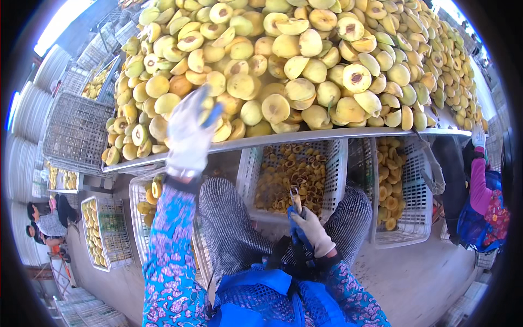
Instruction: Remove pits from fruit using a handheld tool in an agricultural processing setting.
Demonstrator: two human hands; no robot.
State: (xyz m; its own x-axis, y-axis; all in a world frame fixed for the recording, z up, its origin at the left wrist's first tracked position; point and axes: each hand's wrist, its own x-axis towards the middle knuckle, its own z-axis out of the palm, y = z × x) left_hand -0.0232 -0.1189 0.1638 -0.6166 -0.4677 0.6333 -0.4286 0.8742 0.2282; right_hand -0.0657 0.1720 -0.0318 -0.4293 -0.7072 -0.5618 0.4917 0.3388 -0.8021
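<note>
My left hand (pixel 188 133), in a white glove with blue on the fingers, reaches over the front edge of a metal table (pixel 286 137). It is blurred by motion, with thumb and fingers apart, next to a heap of halved yellow peaches (pixel 276 108); no fruit shows in its grasp. Some halves show brown pits or pit hollows. My right hand (pixel 314 232), gloved in white with blue on the fingers, grips a small hand tool (pixel 296 196) with a metal tip pointing away from me. Beyond that tip, a white plastic crate (pixel 341 175) holds brownish pits and scraps (pixel 282 180).
Crates with peach halves stand at my right (pixel 425 212), by my left knee (pixel 137 200) and on the floor (pixel 108 237). A grey crate stack (pixel 77 131) adjoins the table's left end. A co-worker (pixel 484 200) is at the right; other people (pixel 49 222) sit far left.
</note>
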